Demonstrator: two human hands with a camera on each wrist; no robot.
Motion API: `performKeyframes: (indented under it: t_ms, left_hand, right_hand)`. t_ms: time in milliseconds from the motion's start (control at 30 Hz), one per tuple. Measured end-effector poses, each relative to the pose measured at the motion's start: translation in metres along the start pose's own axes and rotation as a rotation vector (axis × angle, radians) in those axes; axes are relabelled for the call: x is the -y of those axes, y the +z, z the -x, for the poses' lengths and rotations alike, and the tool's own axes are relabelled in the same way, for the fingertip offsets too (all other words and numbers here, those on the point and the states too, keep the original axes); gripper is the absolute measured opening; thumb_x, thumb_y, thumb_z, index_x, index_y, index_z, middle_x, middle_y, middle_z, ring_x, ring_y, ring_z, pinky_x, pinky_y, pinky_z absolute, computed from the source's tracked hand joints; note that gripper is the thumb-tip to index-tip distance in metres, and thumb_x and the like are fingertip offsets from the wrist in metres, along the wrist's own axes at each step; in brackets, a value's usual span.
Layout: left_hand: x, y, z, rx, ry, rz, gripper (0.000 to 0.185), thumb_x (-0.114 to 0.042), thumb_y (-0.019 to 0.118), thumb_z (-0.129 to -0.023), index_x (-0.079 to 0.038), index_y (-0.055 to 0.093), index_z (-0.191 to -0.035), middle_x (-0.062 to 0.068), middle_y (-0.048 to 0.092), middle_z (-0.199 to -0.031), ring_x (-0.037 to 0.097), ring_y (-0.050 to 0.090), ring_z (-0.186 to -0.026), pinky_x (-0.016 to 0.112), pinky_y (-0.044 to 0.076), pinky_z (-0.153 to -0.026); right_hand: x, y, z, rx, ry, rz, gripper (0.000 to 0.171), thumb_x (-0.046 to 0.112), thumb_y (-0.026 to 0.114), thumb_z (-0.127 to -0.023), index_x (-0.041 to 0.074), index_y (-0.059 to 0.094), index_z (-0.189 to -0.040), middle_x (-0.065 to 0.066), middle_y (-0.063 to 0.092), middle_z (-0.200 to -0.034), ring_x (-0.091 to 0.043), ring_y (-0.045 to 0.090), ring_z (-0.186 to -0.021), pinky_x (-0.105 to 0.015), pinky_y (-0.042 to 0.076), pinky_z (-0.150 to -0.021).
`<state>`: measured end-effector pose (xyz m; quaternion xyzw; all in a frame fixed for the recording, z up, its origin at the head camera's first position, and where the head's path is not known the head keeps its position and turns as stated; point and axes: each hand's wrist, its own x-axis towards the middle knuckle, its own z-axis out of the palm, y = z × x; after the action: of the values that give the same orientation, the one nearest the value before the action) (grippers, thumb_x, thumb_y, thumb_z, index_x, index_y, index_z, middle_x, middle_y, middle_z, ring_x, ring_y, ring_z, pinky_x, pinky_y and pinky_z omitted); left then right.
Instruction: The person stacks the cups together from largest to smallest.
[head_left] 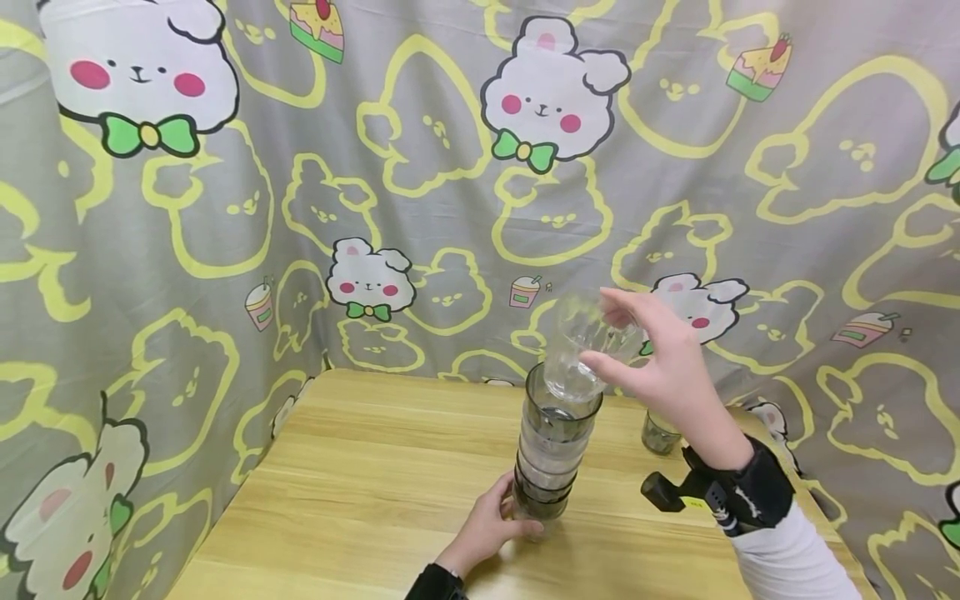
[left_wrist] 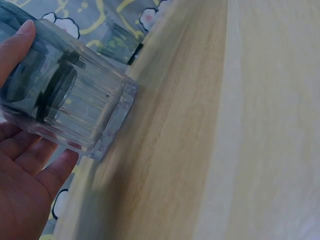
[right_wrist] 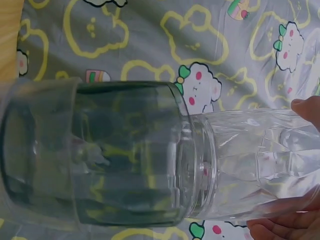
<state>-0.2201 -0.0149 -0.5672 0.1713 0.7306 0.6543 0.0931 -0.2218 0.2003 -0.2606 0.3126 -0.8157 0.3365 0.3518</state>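
Note:
A tall stack of nested clear and smoky-grey glasses point(head_left: 551, 454) rises over the table, leaning slightly to the right at its top. Around its foot curl the fingers and thumb of my left hand point(head_left: 487, 523); in the left wrist view, the lowest glass point(left_wrist: 90, 110) is clear with a thick ribbed base, close over the wood. My right hand point(head_left: 671, 346) holds a clear faceted glass point(head_left: 573, 358) between thumb and fingers, tilted above the stack. In the right wrist view, its base is right at the rim of the top smoky glass point(right_wrist: 130, 155).
One more smoky glass point(head_left: 660, 435) stands at the table's back right, beyond the right wrist. The light wooden table point(head_left: 360, 483) ends against a grey patterned curtain point(head_left: 442, 208) that hangs behind and on both sides.

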Motion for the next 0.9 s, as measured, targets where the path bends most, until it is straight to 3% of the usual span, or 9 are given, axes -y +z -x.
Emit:
performKeyframes:
  t_ms: [367, 900]
  left_hand:
    - [0.005, 0.000, 0.000, 0.006, 0.007, -0.007, 0.079, -0.030, 0.081, -0.078, -0.025, 0.041, -0.146, 0.006, 0.050, -0.147, 0.029, 0.043, -0.138, 0.038, 0.043, -0.113]
    - [0.004, 0.001, -0.001, 0.024, -0.005, 0.020, 0.079, -0.032, 0.079, -0.080, -0.028, 0.038, -0.148, 0.003, 0.046, -0.150, 0.030, 0.040, -0.141, 0.037, 0.042, -0.114]
  right_hand:
    - [0.000, 0.013, 0.009, 0.050, -0.009, -0.003, 0.068, 0.020, 0.085, -0.069, 0.009, 0.059, -0.131, -0.004, 0.066, -0.103, -0.015, 0.059, -0.095, -0.014, 0.044, -0.083]
    - [-0.007, 0.027, 0.027, 0.111, 0.004, 0.014, 0.074, 0.021, 0.087, -0.067, 0.006, 0.056, -0.133, -0.005, 0.065, -0.111, -0.015, 0.059, -0.101, -0.022, 0.049, -0.085]
